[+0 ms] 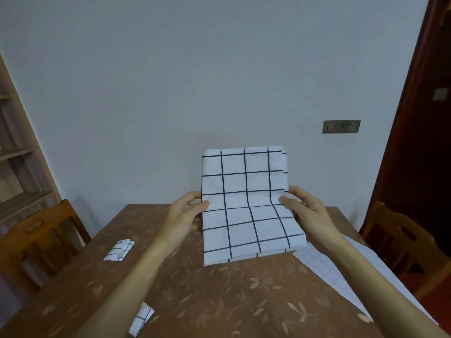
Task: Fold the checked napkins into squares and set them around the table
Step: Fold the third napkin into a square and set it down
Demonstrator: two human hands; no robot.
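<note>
— Two hands are gripping it. The left hand (188,211) is pinching the left edge of the checked napkin (246,206) and the right hand (305,208) is pinching the right edge, with both thumbs on the near face. It is being held up over the table (219,301), its lower half sagging toward the person.

— What is threatening the fold?

— Layers at the top right corner are sitting offset. If either pinch is loosening, I judge they could be sliding apart and skewing the square. One folded napkin (119,250) is lying at the left, and another (142,318) is half hidden by the forearm.

— Any writing?

— None I am managing to read. Nothing on the wall socket (341,126) is showing legibly.
</note>
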